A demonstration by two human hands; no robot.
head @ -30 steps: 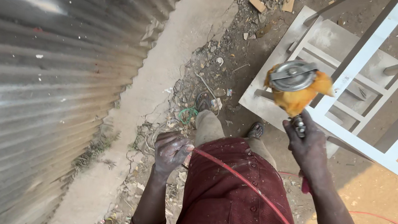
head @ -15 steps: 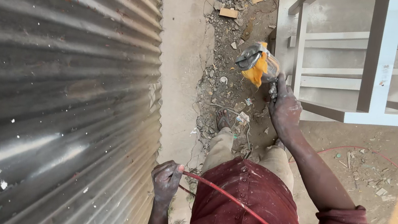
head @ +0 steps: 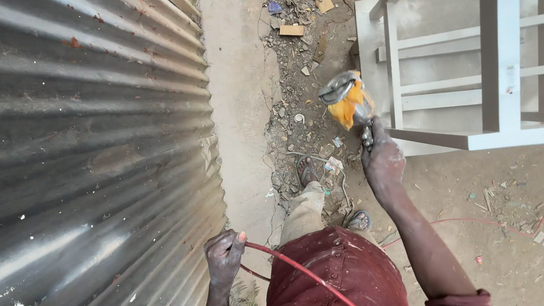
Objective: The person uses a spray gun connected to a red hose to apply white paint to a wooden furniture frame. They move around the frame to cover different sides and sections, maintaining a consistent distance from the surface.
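1. Nearest the camera, the left hand (head: pixel 225 254) is hanging low beside the left hip, close to the corrugated metal wall (head: pixel 69 114). Its fingers (head: pixel 238 239) are curling shut around the red hose (head: pixel 312 275), pinching it near its end.
2. The red hose is running from that fist rightward and downward across the maroon shirt (head: pixel 338 292), so its long axis is lying diagonally across the body, away from the wall.
3. Farther out, the right hand (head: pixel 381 163) is reaching forward with the arm nearly straight, well apart from the left hand. Its fingers are wrapping closed around the handle of the spray gun (head: pixel 350 104).
4. The spray gun is sitting just beyond the right hand, its yellow-covered cup and metal lid tilting up and to the left; the right hand is the nearer one to it.
5. Farthest, the white metal frame (head: pixel 496 70) is lying on the dirt ground (head: pixel 511 231), just right of the spray gun; contact between them cannot be judged.
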